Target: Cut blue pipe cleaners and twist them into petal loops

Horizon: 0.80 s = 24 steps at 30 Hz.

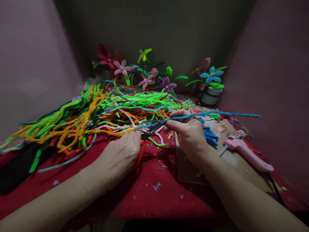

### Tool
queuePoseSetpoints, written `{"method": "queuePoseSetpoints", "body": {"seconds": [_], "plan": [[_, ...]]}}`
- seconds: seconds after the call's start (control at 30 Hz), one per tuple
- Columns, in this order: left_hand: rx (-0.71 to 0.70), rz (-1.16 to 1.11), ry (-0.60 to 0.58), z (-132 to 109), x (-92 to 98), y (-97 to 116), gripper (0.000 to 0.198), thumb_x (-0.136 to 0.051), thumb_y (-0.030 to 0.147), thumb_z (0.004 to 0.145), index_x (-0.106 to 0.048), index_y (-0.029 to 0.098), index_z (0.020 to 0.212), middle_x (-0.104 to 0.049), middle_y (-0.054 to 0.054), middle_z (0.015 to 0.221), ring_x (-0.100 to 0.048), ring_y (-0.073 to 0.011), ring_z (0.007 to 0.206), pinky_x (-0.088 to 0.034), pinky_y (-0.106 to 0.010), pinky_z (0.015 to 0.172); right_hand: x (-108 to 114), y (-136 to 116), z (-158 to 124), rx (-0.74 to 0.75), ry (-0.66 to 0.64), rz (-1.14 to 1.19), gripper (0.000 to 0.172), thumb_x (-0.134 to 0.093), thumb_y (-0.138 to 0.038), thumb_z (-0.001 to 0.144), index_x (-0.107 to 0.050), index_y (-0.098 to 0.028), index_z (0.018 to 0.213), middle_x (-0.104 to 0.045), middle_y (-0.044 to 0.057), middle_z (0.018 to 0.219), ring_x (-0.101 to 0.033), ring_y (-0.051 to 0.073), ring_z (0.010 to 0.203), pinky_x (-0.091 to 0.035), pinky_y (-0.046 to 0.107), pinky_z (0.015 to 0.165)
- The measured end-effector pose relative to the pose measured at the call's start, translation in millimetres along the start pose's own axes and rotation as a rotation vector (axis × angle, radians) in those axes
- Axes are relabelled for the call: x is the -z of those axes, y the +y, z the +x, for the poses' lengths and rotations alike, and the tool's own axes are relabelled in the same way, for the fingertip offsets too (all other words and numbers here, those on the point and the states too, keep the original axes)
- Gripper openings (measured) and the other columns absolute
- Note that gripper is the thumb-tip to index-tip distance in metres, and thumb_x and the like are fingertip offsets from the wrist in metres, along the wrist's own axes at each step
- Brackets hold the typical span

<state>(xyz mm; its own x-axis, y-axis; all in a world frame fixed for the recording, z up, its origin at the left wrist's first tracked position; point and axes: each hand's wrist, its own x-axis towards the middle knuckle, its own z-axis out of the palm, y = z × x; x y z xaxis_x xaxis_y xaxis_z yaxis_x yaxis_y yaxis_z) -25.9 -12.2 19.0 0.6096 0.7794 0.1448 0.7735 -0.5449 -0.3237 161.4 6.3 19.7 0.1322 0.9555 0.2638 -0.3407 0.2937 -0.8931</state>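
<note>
My left hand (126,146) is closed around red-handled scissors (142,152), whose dark blades point up and right. The blade tips lie at the fingertips of my right hand (189,132). Between its thumb and fingers, the right hand pinches a long blue pipe cleaner (231,113), which stretches out to the right. Whether the blades are closed on it I cannot tell. Short blue pipe cleaner pieces (210,137) lie just behind the right hand, partly hidden by it. A large heap of green, orange and pink pipe cleaners (145,101) spreads beyond both hands.
A pink glue gun (249,150) rests on cardboard (188,172) at the right, its cord trailing toward the front. Several pipe-cleaner flowers (122,67) stand at the back. A blue flower (211,76) stands by a white jar (211,96). Fuzz scraps (156,186) dot the red cloth (142,201).
</note>
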Motion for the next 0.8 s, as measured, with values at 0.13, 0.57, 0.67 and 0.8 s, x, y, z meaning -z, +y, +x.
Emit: {"method": "queuePoseSetpoints", "body": {"seconds": [0.13,0.57,0.67,0.8], "plan": [[-0.01,0.047,0.054,-2.4,-6.2,0.2,0.028,-0.03,0.002,0.079,-0.054,0.008,0.093,-0.058,-0.013,0.083,-0.058,-0.0209,0.074,-0.052,-0.031,0.061,-1.2,0.7,-0.4,-0.019,0.014,0.024,0.017,-0.064,-0.007,0.062,-0.055,-0.017,0.073,-0.06,-0.004,0.053,-0.057,0.011,0.045,-0.045,0.024,0.049],[-0.023,0.018,-0.022,-1.6,-10.1,6.6,0.039,-0.028,0.001,0.079,-0.051,0.002,0.111,-0.061,-0.019,0.097,-0.061,-0.0247,0.082,-0.052,-0.035,0.067,-1.8,3.9,-1.4,-0.03,0.092,-0.008,0.022,-0.064,-0.007,0.059,-0.056,-0.017,0.076,-0.057,-0.006,0.049,-0.054,0.01,0.045,-0.041,0.023,0.05],[0.018,-0.152,0.0,0.5,-11.1,0.1,0.036,-0.027,0.005,0.081,-0.05,0.005,0.11,-0.061,-0.017,0.095,-0.061,-0.0237,0.083,-0.05,-0.035,0.069,-0.9,3.4,-0.4,-0.009,0.104,-0.028,0.022,-0.064,-0.006,0.059,-0.055,-0.017,0.076,-0.056,-0.007,0.047,-0.053,0.01,0.043,-0.04,0.023,0.05],[0.154,-0.298,0.007,6.9,-7.1,-18.9,0.03,-0.027,0.016,0.085,-0.05,0.009,0.103,-0.063,-0.014,0.087,-0.062,-0.0232,0.074,-0.046,-0.032,0.063,1.1,2.5,1.5,0.016,0.09,-0.014,0.02,-0.063,-0.005,0.06,-0.056,-0.017,0.075,-0.056,-0.007,0.047,-0.053,0.009,0.044,-0.04,0.024,0.052]]}}
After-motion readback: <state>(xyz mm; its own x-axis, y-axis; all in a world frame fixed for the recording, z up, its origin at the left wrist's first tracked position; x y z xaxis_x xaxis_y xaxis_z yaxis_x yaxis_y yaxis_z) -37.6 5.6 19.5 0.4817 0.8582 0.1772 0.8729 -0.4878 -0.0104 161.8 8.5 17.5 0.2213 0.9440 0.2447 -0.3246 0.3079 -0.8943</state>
